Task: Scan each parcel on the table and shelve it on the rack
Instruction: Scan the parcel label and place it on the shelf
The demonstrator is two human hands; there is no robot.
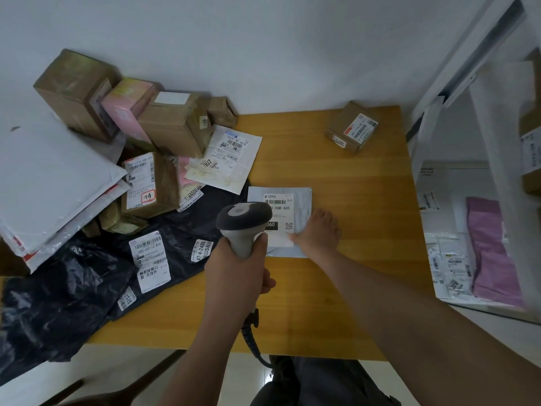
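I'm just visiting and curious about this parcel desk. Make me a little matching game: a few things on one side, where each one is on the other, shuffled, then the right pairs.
Things:
1. barcode scanner
2. grey mailer
3. small cardboard box
4. purple mailer

Places:
A. alone near the table's far right corner
B. lying on the rack shelf at the right
C. gripped in the left hand
D. flat on the table under the right hand

Pairs: 1-C, 2-D, 3-A, 4-B

Plain white wall (263, 39), perhaps tiled floor (123, 367)
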